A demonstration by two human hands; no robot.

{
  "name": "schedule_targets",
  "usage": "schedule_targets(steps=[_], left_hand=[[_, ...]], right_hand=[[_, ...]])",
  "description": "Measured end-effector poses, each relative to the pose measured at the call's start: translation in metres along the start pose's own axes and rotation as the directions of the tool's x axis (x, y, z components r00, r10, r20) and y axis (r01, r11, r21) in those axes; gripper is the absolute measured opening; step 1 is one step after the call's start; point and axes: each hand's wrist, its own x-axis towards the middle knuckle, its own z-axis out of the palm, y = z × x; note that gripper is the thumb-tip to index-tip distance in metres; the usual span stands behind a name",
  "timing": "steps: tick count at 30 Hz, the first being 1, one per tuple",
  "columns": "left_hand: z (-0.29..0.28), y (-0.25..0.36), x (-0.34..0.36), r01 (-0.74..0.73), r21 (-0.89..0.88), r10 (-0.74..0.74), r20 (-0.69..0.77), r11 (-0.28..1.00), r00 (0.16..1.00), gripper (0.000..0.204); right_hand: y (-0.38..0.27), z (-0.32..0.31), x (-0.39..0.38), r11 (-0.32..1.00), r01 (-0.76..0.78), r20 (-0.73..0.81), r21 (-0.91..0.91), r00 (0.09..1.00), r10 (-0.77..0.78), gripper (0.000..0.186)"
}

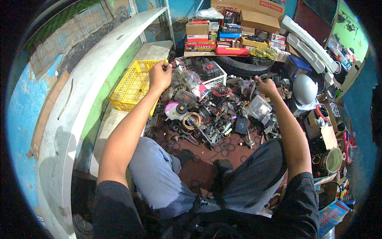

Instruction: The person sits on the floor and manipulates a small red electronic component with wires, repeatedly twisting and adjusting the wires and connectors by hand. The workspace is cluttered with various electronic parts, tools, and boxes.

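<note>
My left hand is raised at the right rim of a yellow plastic crate. Its fingers are curled together, and whatever they may hold is too small to make out. Farther right, my right hand hovers over the far right part of a heap of mixed parts, its fingers also closed and their contents hidden. Between my arms the heap holds a coil of tan hose, a white reservoir with a black cap, a clear plastic box and a black box.
Behind the heap stand a white wire basket, a black tire and stacked cartons. A grey helmet sits at the right. Along the left runs a long pale curved panel. My bent legs flank red patterned flooring.
</note>
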Motion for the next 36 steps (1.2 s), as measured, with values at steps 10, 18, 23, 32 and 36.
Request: schedule_targets(steps=[10,18,23,32,36], left_hand=[[-0.001,0.055,-0.023,-0.219,-0.062,0.228,0.251,0.974,0.941,0.020],[0.000,0.076,-0.031,-0.319,-0.169,0.356,0.282,0.932,0.891,0.016],[-0.002,0.077,-0.032,-0.195,-0.235,0.270,0.349,0.952,0.897,0.019],[0.003,0.085,-0.038,0.073,-0.527,0.226,0.481,0.847,0.847,0.016],[0.002,0.087,-0.036,0.135,-0.578,0.214,0.494,0.805,0.843,0.014]], right_hand=[[-0.160,-0.016,-0.117,0.620,0.487,0.108,0.616,0.727,-0.678,0.050],[-0.186,-0.017,-0.136,0.451,0.141,0.283,0.881,0.607,-0.742,0.055],[-0.178,-0.026,-0.128,0.525,0.199,0.224,0.827,0.741,-0.633,0.031],[-0.163,-0.013,-0.115,0.599,0.605,-0.119,0.525,0.749,-0.652,0.015],[-0.167,-0.009,-0.120,0.556,0.580,-0.056,0.596,0.721,-0.691,0.017]])
